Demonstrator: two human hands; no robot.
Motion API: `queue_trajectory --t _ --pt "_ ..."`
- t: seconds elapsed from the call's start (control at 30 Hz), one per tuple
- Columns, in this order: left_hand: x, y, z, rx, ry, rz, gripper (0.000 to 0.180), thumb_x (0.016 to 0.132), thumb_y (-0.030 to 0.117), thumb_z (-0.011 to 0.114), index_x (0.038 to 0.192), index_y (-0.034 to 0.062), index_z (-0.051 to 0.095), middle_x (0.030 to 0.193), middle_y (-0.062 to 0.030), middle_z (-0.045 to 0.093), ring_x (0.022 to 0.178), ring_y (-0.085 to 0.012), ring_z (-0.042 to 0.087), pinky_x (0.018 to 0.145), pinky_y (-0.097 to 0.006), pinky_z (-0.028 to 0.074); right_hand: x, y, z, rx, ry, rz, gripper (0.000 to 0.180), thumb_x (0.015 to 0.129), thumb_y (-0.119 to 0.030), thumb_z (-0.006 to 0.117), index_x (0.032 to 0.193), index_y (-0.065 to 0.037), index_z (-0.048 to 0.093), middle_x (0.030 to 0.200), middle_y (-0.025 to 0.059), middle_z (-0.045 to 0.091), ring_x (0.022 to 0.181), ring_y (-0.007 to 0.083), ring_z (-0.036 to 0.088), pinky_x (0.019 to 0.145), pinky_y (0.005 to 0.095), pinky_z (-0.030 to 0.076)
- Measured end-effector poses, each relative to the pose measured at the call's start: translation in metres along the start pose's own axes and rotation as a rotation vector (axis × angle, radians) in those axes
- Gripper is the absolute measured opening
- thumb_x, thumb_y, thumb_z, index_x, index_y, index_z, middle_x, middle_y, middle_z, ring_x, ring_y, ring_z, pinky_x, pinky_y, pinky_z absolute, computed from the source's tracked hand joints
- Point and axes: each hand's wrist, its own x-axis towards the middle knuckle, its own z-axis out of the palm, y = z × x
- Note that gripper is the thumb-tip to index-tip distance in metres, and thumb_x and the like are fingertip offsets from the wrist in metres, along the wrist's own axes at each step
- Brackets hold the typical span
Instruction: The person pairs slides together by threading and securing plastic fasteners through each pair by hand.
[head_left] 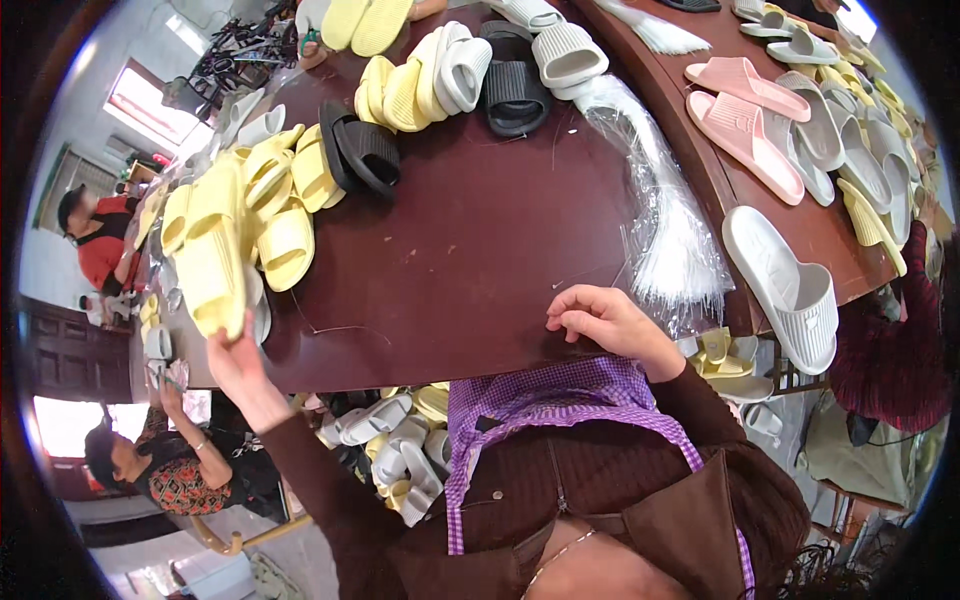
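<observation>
My left hand [241, 365] grips the toe end of a yellow slide slipper [212, 290] at the left side of the table. More yellow slippers [285, 243] lie heaped right beside it, and a grey one is partly hidden beneath. My right hand [608, 320] hovers by the table's front edge with loosely bent fingers and nothing visible in them. Close to it lies a bundle of thin clear plastic strands [680, 250] in a plastic bag. Black slippers [360, 155] rest along the far side of the heap.
The dark red table [470, 230] spans the middle. Grey slippers [570, 55] lie at its far edge, pink slippers [745, 140] and a large pale grey slipper [785, 285] on the right-hand table. Several slippers [405, 455] are piled below the front edge. People [160, 470] work at left.
</observation>
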Motion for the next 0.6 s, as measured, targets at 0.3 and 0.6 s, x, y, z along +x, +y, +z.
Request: queue_trajectory --t 0.3,0.6 --pt "-0.141 -0.094 -0.024 -0.267 -0.382 -0.427 0.052 0.077 0.0 0.047 0.128 -0.0016 0.041 0.123 -0.0174 0.051 0.107 -0.031 0.054 0.087 -0.046 0.049 0.047 -0.033 0.03 -0.159 -0.054 -0.275 0.022 0.088 -0.01 0.058 0.107 0.002 0.058 0.088 0.0066 0.065 0.077 0.0126 0.061 0.07 0.0255 0.05" --pt "-0.246 -0.155 0.026 -0.03 -0.6 -0.67 0.037 0.094 0.016 0.044 0.128 -0.0002 0.041 0.125 -0.015 0.051 0.11 -0.0265 0.053 0.09 -0.039 0.046 0.063 0.025 0.069 -0.07 0.221 -0.091 0.04 0.08 -0.013 0.063 0.113 0.008 0.052 0.1 0.0102 0.062 0.092 0.0148 0.059 0.08 0.0276 0.048"
